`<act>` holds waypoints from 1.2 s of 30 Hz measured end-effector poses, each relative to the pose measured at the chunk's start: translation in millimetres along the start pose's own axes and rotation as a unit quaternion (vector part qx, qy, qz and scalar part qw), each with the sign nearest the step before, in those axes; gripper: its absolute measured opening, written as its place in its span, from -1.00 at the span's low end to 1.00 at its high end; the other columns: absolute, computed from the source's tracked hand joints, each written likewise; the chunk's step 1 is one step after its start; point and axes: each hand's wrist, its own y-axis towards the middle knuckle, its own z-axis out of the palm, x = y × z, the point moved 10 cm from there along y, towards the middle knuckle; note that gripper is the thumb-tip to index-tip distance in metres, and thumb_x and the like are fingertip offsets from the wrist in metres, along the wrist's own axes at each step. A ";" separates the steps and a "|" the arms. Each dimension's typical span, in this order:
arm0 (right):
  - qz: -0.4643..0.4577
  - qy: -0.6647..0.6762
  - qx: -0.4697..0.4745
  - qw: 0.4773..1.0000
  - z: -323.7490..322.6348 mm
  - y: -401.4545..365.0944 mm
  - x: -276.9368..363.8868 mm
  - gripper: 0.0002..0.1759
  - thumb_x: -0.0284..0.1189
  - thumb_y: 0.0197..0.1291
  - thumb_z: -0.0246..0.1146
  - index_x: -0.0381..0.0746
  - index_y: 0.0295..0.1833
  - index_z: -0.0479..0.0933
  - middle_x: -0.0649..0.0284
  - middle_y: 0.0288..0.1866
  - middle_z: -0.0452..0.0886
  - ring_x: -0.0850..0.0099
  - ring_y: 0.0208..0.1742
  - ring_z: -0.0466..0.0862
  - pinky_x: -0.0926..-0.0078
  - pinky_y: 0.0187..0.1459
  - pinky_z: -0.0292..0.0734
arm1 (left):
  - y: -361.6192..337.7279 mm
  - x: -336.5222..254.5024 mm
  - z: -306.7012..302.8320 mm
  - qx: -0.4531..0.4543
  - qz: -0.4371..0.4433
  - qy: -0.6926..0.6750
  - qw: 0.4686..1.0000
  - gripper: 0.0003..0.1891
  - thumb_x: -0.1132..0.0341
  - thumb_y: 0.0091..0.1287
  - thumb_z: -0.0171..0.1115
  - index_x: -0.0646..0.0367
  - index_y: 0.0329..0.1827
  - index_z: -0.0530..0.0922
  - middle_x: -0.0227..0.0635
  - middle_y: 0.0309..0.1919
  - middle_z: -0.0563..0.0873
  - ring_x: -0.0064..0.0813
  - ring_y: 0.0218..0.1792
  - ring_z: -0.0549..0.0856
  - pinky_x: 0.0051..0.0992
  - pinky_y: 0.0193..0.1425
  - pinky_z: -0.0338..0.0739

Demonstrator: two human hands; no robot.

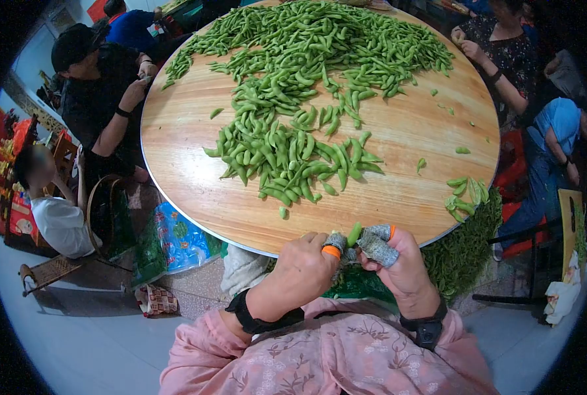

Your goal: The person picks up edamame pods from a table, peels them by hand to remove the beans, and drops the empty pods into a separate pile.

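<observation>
Both of my hands meet just in front of the near edge of the round wooden table (372, 191). A green pod (354, 234) is pinched between them, its tip pointing up. My left hand (301, 266) has closed fingers, with grey wrapping and an orange band on a fingertip. Grey wraps and an orange band also cover fingertips of my right hand (399, 260), which is curled at the pod's other side. A large heap of green pods (293, 79) spreads from the far side toward the table's middle. The pods' lower ends are hidden by my fingers.
A few loose pods (461, 204) lie near the right edge. Below the table are a pile of green plant matter (464, 257) and a blue printed bag (178, 237). People sit around: one in black (89, 99) at left, another (504, 52) at right. A chair (106, 217) stands left.
</observation>
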 end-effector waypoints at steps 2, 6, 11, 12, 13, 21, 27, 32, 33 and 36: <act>-0.005 -0.010 0.009 1.000 -0.4 0.9 -0.9 -0.92 -0.53 0.07 0.08 -0.28 -0.36 0.48 0.44 -0.54 0.44 0.70 -0.55 0.36 0.80 -0.52 0.21 | -0.5 0.4 3.3 -0.003 -0.001 0.008 1.000 -0.63 0.45 -0.33 0.22 0.30 -0.35 0.43 -0.15 -0.51 0.47 -0.14 -0.50 0.51 -0.27 -0.44 0.41; -0.023 -0.050 0.002 0.998 -2.8 2.6 0.5 -0.93 -0.55 0.06 0.09 -0.29 -0.36 0.48 0.44 -0.53 0.45 0.71 -0.54 0.36 0.78 -0.52 0.21 | -2.0 2.9 8.4 0.021 -0.026 -0.005 0.999 -0.68 0.46 -0.22 0.18 0.29 -0.32 0.41 -0.13 -0.53 0.48 -0.12 -0.52 0.50 -0.27 -0.46 0.39; -0.071 -0.081 0.029 0.994 0.4 7.9 1.4 -0.93 -0.60 0.04 0.10 -0.33 -0.33 0.47 0.38 -0.44 0.51 0.66 -0.45 0.46 0.71 -0.38 0.37 | -3.8 18.9 21.3 0.023 -0.074 -0.206 0.975 -0.76 0.45 -0.07 0.14 0.25 -0.29 0.41 -0.10 -0.53 0.49 -0.06 -0.48 0.50 -0.29 -0.46 0.39; -0.072 -0.080 0.029 0.994 0.0 8.1 1.1 -0.93 -0.60 0.04 0.10 -0.33 -0.33 0.47 0.38 -0.44 0.51 0.66 -0.45 0.46 0.71 -0.38 0.37 | -3.3 20.3 20.0 0.004 -0.071 -0.326 0.943 -0.77 0.44 -0.05 0.14 0.24 -0.28 0.41 -0.08 -0.54 0.50 -0.04 -0.47 0.50 -0.30 -0.46 0.39; -0.070 -0.066 0.032 0.995 -0.6 8.4 0.7 -0.93 -0.60 0.05 0.09 -0.33 -0.33 0.46 0.37 -0.42 0.52 0.64 -0.42 0.48 0.70 -0.35 0.39 | -2.7 19.0 19.5 0.004 -0.069 -0.326 0.943 -0.77 0.44 -0.05 0.14 0.24 -0.28 0.41 -0.08 -0.54 0.50 -0.04 -0.47 0.50 -0.30 -0.46 0.39; -0.036 -0.070 0.043 0.996 4.1 11.5 -0.7 -0.94 -0.60 0.05 0.09 -0.35 -0.33 0.46 0.36 -0.42 0.53 0.64 -0.38 0.48 0.67 -0.31 0.41 | 0.0 21.7 10.3 -0.005 -0.091 -0.120 0.989 -0.81 0.47 -0.05 0.14 0.26 -0.34 0.41 -0.08 -0.55 0.51 -0.03 -0.49 0.52 -0.33 -0.46 0.40; -0.077 -0.087 0.017 0.993 2.4 15.2 -3.2 -0.95 -0.61 0.02 0.12 -0.35 -0.35 0.47 0.36 -0.44 0.53 0.64 -0.39 0.49 0.68 -0.32 0.39 | -6.0 39.8 5.4 -0.099 -0.159 -0.338 0.922 -0.91 0.39 0.12 0.06 0.23 -0.46 0.42 -0.23 -0.67 0.47 -0.31 -0.63 0.49 -0.46 -0.51 0.37; -0.109 -0.145 0.040 0.983 12.1 18.0 4.5 -0.94 -0.60 0.00 0.14 -0.36 -0.35 0.47 0.37 -0.43 0.54 0.64 -0.39 0.48 0.67 -0.32 0.39 | -14.1 57.4 30.0 -0.052 -0.220 -0.569 0.791 -0.84 0.31 0.20 0.05 0.21 -0.46 0.44 -0.45 -0.63 0.48 -0.57 -0.58 0.47 -0.53 -0.51 0.37; -0.109 -0.146 0.038 0.983 13.0 18.3 6.5 -0.94 -0.60 0.00 0.14 -0.36 -0.35 0.47 0.37 -0.43 0.54 0.64 -0.39 0.48 0.67 -0.32 0.39 | -12.8 55.3 29.7 -0.034 -0.209 -0.571 0.793 -0.83 0.28 0.20 0.06 0.20 -0.46 0.44 -0.51 -0.61 0.48 -0.62 -0.56 0.47 -0.55 -0.50 0.38; -0.103 -0.171 0.016 0.980 13.4 23.1 14.0 -0.94 -0.62 0.01 0.13 -0.36 -0.34 0.46 0.36 -0.42 0.54 0.64 -0.39 0.48 0.68 -0.32 0.39 | -6.8 52.3 11.1 -0.064 -0.162 -0.441 0.881 -0.83 0.29 0.18 0.07 0.22 -0.46 0.44 -0.42 -0.64 0.49 -0.56 -0.59 0.50 -0.56 -0.50 0.38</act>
